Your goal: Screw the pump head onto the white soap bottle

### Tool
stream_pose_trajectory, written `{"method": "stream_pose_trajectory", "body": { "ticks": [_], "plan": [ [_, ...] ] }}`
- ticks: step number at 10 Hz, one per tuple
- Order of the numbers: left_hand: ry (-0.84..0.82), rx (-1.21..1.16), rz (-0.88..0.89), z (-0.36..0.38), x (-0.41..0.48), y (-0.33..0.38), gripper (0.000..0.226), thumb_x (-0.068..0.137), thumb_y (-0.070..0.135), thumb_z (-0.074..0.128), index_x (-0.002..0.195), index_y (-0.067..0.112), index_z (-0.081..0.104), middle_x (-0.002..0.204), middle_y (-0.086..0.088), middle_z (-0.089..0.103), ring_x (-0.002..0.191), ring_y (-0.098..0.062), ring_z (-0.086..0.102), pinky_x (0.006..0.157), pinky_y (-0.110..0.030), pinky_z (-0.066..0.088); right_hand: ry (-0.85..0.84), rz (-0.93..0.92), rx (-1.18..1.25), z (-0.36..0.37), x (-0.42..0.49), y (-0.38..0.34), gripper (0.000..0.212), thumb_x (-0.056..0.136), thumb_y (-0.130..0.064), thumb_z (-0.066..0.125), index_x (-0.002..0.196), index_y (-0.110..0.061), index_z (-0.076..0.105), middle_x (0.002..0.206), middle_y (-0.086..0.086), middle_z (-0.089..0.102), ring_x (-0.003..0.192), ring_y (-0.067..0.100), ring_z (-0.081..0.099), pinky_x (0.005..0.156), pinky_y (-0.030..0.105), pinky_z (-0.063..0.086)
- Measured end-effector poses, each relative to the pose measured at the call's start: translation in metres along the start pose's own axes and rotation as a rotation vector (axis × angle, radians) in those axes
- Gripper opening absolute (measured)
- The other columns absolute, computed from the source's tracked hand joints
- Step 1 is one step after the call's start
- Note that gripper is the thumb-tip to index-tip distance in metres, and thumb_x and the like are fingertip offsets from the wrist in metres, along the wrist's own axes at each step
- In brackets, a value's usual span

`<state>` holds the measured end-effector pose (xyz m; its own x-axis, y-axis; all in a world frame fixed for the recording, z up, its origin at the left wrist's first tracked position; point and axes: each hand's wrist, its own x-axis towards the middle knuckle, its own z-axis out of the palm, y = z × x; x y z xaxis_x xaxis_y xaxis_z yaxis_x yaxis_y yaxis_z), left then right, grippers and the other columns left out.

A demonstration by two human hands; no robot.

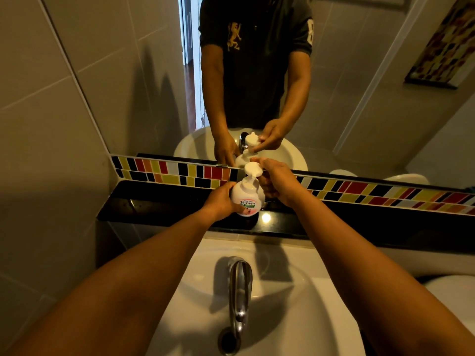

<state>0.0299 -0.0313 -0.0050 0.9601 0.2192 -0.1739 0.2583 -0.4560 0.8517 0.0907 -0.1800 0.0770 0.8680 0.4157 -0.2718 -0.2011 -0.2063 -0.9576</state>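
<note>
The white soap bottle stands upright on the black shelf behind the sink, its label facing me. My left hand wraps around its left side and lower body. The white pump head sits on the bottle's neck, its flat round top tilted toward me. My right hand is closed on the pump head and collar from the right; its fingertips are partly hidden behind the pump. The join between collar and neck is covered by my fingers.
A white sink with a chrome tap lies directly below my arms. A mirror above the coloured tile strip reflects a person and the bottle. Grey tiled wall stands at left.
</note>
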Motion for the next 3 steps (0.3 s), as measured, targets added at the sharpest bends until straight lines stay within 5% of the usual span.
{"method": "stream_pose_trajectory", "body": {
  "ticks": [3],
  "plan": [
    [0.036,0.076,0.044,-0.009,-0.014,-0.017,0.090,0.062,0.020,0.090,0.140,0.024,0.045,0.144,-0.004,0.051,0.133,-0.027,0.048,0.106,-0.050,0.044,0.434,-0.124,-0.256,-0.014,-0.006,0.056,0.031,0.101,-0.028,0.038,0.098,-0.012,0.064,0.084,0.007,0.062,0.077,0.020,0.056,0.064,0.030,0.044]
  ]
}}
